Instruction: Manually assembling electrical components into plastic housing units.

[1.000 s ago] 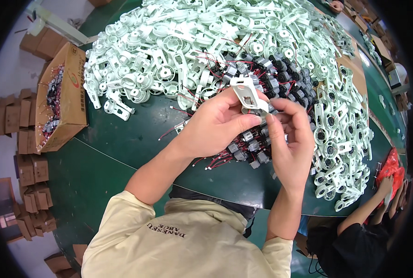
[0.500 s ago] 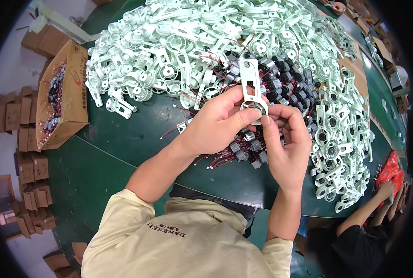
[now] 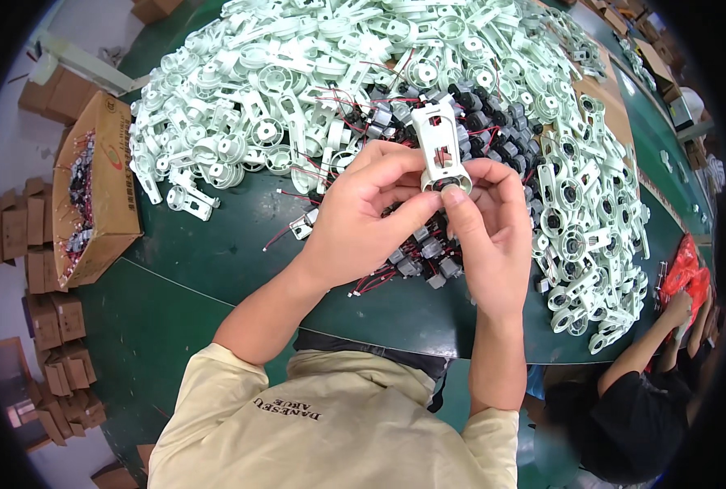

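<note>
Between both hands, above the table, I hold a pale green plastic housing (image 3: 437, 145) with a ring at its near end and a slotted arm pointing away from me. My left hand (image 3: 371, 208) grips the ring from the left, thumb at its near edge. My right hand (image 3: 487, 224) is closed on the ring's right side, its thumb pressed near a dark part inside the ring. Fingers hide much of the ring. Beneath and beyond my hands lies a heap of small grey and black motors (image 3: 505, 134) with red wires.
A large pile of pale green housings (image 3: 240, 106) covers the far table. More housings with dark ring centres (image 3: 571, 220) lie at right. A cardboard box (image 3: 118, 196) of wired motors stands left. At far right, another person's arm (image 3: 648, 346) reaches toward a red bag (image 3: 685, 273).
The housing has tipped in my hands, so its ring shows more edge-on. My right thumb has moved up onto the ring's near side. The whole view has shifted slightly.
</note>
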The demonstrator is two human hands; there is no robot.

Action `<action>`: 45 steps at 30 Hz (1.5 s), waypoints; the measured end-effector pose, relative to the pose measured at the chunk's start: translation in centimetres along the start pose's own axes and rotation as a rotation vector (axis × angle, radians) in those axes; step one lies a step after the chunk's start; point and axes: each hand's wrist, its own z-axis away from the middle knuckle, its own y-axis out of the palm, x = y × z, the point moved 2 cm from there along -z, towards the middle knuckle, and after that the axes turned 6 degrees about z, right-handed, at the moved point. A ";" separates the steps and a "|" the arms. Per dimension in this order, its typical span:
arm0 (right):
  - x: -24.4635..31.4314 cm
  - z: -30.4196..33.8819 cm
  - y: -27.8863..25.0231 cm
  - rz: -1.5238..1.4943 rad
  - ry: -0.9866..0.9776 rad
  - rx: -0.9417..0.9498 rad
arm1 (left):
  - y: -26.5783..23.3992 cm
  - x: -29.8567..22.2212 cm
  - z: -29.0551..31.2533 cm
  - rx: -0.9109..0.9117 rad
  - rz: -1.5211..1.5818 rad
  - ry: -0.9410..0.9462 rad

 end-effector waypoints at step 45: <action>1.9 -1.6 -12.0 0.573 -0.163 -0.757 | -8.5 -3.9 -1.9 -0.465 -0.514 0.066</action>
